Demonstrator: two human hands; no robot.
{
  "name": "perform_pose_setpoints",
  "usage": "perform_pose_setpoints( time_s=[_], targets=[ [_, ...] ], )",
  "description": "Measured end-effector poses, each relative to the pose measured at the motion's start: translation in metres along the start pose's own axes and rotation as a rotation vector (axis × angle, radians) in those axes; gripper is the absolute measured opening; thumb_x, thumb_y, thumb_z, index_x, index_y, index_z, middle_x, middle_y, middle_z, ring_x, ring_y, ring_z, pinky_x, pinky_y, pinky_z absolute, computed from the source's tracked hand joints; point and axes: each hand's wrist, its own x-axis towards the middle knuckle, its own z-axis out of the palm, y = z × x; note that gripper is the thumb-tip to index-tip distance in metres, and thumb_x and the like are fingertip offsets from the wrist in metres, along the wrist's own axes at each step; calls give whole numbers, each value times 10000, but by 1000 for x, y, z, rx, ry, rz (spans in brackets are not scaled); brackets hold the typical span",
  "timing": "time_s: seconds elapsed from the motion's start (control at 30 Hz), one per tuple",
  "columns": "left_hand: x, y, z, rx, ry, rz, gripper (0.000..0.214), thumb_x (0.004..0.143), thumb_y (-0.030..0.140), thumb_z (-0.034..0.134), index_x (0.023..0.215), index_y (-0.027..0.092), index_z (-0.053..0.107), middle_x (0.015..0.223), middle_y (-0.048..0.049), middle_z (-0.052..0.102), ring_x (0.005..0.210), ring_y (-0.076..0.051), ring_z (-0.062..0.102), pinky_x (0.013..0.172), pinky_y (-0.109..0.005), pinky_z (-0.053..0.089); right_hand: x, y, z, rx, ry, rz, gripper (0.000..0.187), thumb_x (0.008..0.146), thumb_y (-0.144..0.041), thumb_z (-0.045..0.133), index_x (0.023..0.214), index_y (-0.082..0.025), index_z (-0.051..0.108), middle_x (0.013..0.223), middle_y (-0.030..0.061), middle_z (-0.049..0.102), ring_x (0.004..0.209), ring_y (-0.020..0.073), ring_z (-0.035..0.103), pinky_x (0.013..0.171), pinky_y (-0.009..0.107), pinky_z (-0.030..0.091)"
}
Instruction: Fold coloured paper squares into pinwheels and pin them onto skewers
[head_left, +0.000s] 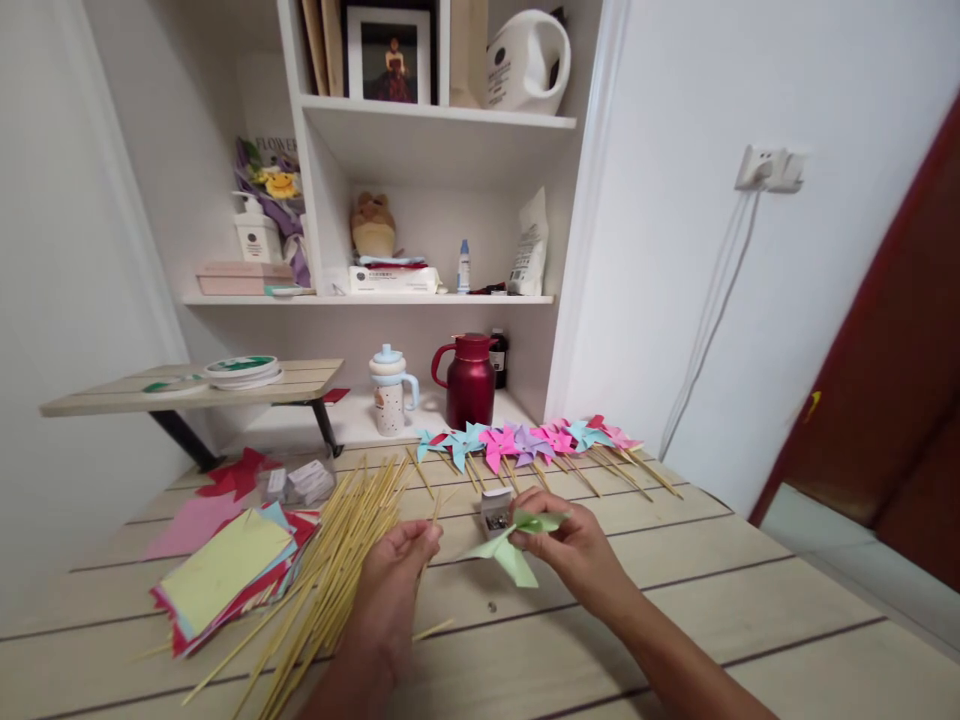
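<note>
My right hand (571, 548) pinches a folded light green paper pinwheel (512, 549) just above the wooden table (750, 620). My left hand (396, 578) is closed on a thin bamboo stick (433, 517) that points up toward the pinwheel. A small open box of pins (494, 512) sits just behind my hands. A loose pile of bamboo sticks (337, 560) lies to the left of my left hand. A row of finished pinwheels (529, 441) in pink, blue and purple lies on sticks at the table's far edge.
A stack of coloured paper squares (225, 570) lies at the left, with red scraps (236, 473) behind. A red jug (470, 380) and a white cup (390, 392) stand on the shelf unit behind. A small pin (491, 606) lies near my hands. A low side table (187, 390) is at the far left.
</note>
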Motion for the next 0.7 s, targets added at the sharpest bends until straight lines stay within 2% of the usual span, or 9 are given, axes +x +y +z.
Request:
perform_pose_setpoints(
  time_s=[0.13,0.3,0.43,0.57,0.7],
  targets=[
    [-9,11,2,-69,-54,-45,410,576,438,849,841,157,709,900,-78,733,874,-184,634,884,-316,447,-1,-3,1,4,16,-81,67,795,-268,732,781,-220,688,820,37,653,818,208,629,712,326,511],
    [-15,17,6,-65,-84,-22,360,565,436,850,764,174,704,801,-35,718,780,-162,614,767,-269,457,-4,-10,0,-2,60,-178,47,833,-276,699,804,-239,704,822,55,663,867,238,631,709,357,517],
    [-16,17,10,-72,-99,12,326,607,435,827,761,185,684,742,-8,680,740,-152,593,721,-260,452,-6,-15,1,-21,33,-312,69,848,-214,687,871,-267,725,782,44,674,854,239,633,760,396,510],
    [-21,17,14,-55,-144,-3,316,642,434,800,803,176,713,802,-46,713,755,-164,612,721,-266,461,-7,-17,1,-48,23,-334,156,843,-148,681,896,-285,730,784,33,675,846,231,635,762,400,509],
    [-26,20,18,-18,-167,-44,297,643,421,794,791,170,736,721,-37,698,680,-154,596,653,-256,445,-7,-20,1,-74,18,-351,196,832,-105,673,895,-283,729,808,38,681,848,233,636,725,390,511]
  ],
)
